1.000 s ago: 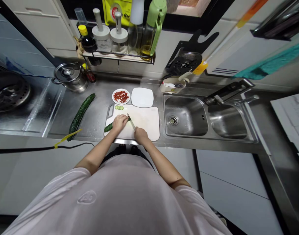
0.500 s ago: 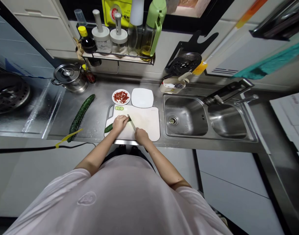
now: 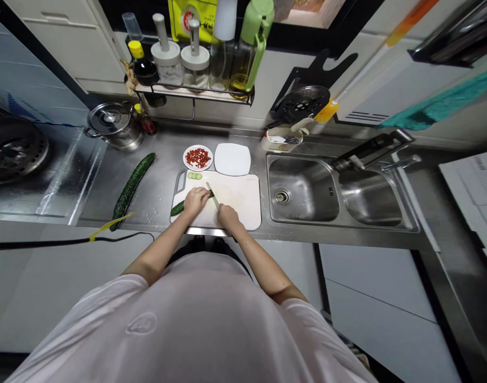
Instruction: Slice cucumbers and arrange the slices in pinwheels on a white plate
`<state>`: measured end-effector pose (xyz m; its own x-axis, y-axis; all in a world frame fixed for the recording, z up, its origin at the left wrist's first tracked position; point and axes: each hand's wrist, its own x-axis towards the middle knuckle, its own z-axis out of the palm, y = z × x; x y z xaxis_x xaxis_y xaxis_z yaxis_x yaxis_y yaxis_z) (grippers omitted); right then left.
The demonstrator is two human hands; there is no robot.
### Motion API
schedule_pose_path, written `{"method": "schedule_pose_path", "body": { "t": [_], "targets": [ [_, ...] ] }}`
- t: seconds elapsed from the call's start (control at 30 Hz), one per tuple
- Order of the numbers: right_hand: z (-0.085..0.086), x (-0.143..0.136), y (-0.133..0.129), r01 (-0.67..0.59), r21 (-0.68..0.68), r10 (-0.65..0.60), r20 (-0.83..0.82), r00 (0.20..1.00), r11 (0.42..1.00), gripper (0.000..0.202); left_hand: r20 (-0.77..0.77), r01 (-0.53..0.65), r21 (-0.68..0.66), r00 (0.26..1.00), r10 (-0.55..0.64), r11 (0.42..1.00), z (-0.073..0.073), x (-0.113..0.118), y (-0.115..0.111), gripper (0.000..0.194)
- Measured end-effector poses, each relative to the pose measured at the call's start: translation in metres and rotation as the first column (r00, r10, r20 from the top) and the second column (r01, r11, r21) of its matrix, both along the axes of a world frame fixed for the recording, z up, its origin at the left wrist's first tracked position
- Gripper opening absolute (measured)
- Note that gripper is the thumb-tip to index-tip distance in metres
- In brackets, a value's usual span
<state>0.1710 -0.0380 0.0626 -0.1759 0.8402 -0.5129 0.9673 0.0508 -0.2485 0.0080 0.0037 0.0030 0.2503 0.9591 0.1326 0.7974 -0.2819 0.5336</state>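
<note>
On the white cutting board (image 3: 243,199), my left hand (image 3: 196,200) is closed over a piece of cucumber (image 3: 177,208), whose green end sticks out to the left. My right hand (image 3: 228,217) grips the handle of a knife (image 3: 213,196). The blade points up and left, at the cucumber's right end beside my left fingertips. Several cucumber slices (image 3: 194,176) lie near the board's top left corner. Behind the board are a white plate with red pieces (image 3: 198,157) and a white square plate (image 3: 232,159).
A whole cucumber (image 3: 132,190) lies on the steel counter at the left, near a lidded pot (image 3: 115,127). To the right is a double sink (image 3: 303,189). A rack (image 3: 195,94) with bottles and jars hangs above the counter.
My right hand and the knife have shifted slightly up and to the left. My left hand stays on the cucumber.
</note>
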Motion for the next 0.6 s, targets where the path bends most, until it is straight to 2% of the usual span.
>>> {"method": "schedule_pose_path", "body": {
  "t": [0.27,0.6],
  "targets": [
    [0.0071,0.0065,-0.0052,0.015,-0.067,-0.013,0.017,1.000,0.998,0.028,-0.002,-0.006,0.012,1.000,0.006,1.000,-0.0037,-0.0010,0.0006,0.025],
    [-0.0025,0.0023,-0.0033,-0.006,-0.038,0.006,0.009,1.000,0.999,0.027,0.004,0.003,0.010,1.000,-0.003,1.000,-0.0041,-0.0009,0.0010,0.026]
  ]
}}
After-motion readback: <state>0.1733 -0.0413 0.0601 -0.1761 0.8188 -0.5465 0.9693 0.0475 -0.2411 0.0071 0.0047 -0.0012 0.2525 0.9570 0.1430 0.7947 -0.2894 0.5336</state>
